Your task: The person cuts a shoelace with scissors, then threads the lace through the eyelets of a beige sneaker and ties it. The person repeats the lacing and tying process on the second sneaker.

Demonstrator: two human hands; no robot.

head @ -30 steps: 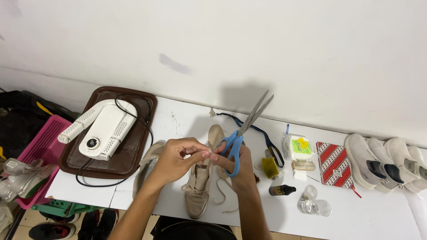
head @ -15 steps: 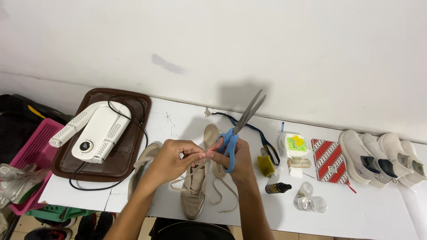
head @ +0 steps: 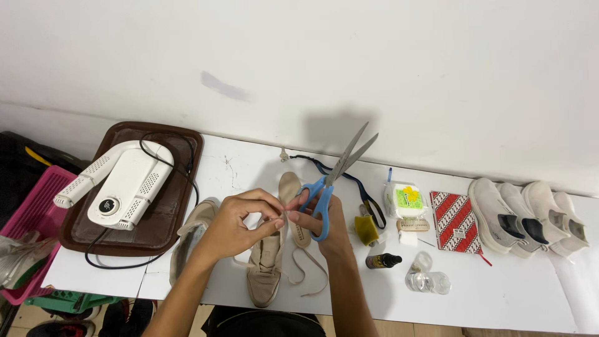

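My right hand [head: 324, 226] grips blue-handled scissors [head: 337, 175], blades slightly apart and pointing up and away, and its fingertips also pinch a beige shoelace [head: 306, 269]. My left hand [head: 240, 223] pinches the same lace just beside it. Both hands hover over a beige sneaker [head: 265, 268] lying on the white table [head: 499, 293]. A beige insole [head: 292, 200] lies behind the hands. A second beige sneaker [head: 190, 240] lies to the left, partly behind my left forearm.
A brown tray [head: 168, 218] at the left holds a white corded shoe dryer [head: 118, 184]. Right of the hands: a yellow-green sponge [head: 366, 229], small dark bottle [head: 382, 260], wipes pack [head: 404, 198], brush, red patterned booklet [head: 454, 221], clear bags, white sneakers [head: 527, 215]. A pink basket [head: 34, 212] stands beyond the table's left end.
The hands have stayed together on the lace over the sneaker with the scissors raised. The view has shifted slightly.
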